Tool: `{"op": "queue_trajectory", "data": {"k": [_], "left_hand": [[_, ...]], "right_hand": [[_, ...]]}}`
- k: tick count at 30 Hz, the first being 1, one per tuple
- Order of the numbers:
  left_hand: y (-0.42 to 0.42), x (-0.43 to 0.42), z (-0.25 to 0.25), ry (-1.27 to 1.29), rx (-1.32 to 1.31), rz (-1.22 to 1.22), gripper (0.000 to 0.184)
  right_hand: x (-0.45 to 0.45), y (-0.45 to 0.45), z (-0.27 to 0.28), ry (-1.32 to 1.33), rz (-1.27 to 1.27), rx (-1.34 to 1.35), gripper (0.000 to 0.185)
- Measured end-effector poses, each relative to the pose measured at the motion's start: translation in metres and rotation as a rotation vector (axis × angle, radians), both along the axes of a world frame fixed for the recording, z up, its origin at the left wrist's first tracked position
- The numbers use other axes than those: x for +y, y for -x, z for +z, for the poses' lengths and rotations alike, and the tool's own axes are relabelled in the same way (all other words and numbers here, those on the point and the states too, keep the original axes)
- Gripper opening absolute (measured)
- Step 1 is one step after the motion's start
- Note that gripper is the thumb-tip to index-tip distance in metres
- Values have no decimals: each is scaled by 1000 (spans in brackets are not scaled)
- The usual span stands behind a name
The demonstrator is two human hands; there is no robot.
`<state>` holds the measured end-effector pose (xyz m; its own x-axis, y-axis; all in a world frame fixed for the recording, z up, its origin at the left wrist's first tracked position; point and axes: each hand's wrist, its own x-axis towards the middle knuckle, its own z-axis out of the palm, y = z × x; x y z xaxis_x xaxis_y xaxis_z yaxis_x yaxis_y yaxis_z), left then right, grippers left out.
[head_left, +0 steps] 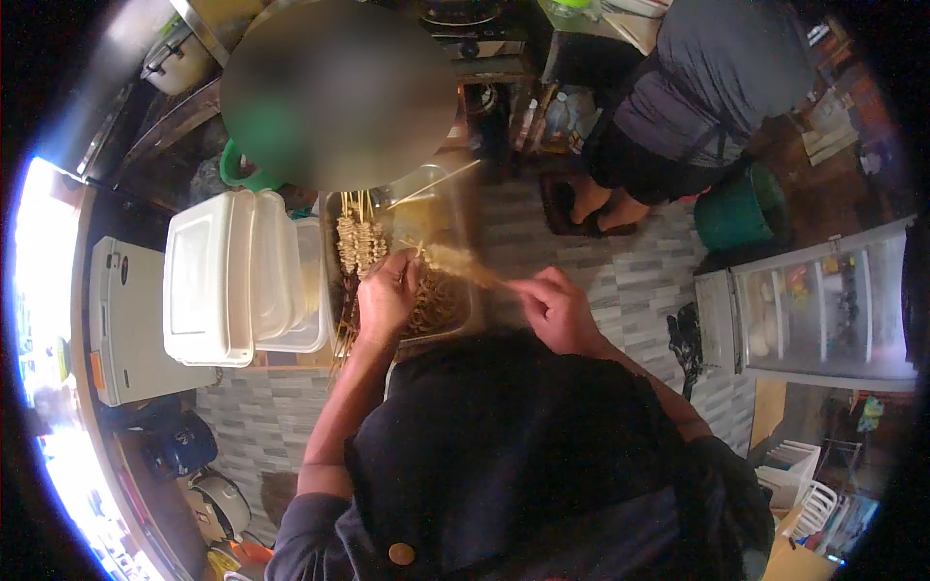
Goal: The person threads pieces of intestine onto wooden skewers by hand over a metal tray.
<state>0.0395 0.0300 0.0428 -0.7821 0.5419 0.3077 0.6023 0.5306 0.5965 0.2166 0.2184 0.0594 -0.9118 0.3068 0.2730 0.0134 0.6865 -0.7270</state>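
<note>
My left hand (389,290) is closed over a clear tray (473,290), its fingertips at one end of a blurred, pale skewer of food (455,263). What exactly those fingertips pinch is smeared. At the skewer's other end, my right hand (557,312) has its thumb and forefinger pressed together, to the right of the tray. Finished-looking skewers (363,237) with folded, pale pieces lie side by side in the tray's left part. Below the held skewer is a pile of brownish, curly food strips (434,305). A bare stick (436,184) lies across the tray's far end.
White plastic containers with lids (213,276) are stacked left of the tray. A person (693,107) stands at the far right, beside a green bin (744,208). A large blurred patch covers the far left area. A drawer unit (823,305) stands at the right.
</note>
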Motion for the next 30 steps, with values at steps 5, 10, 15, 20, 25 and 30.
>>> {"op": "queue_trajectory", "data": {"k": [5, 10, 15, 20, 25, 30], "left_hand": [[8, -1, -6, -310, -352, -79, 17], [16, -5, -1, -468, -590, -18, 16], [23, -10, -3, -434, -480, -36, 15], [35, -18, -1, -352, -450, -103, 11], [45, -27, 0, -299, -609, -259, 11], [54, -34, 10, -239, -807, -427, 10]], "right_hand": [[4, 0, 1, 51, -13, -9, 25], [7, 1, 5, 43, -2, -24, 22], [11, 2, 6, 23, 30, -21, 20], [15, 1, 14, 46, 74, -62, 21], [21, 2, 24, 43, 115, -82, 20], [33, 2, 30, 86, 183, -163, 18]]}}
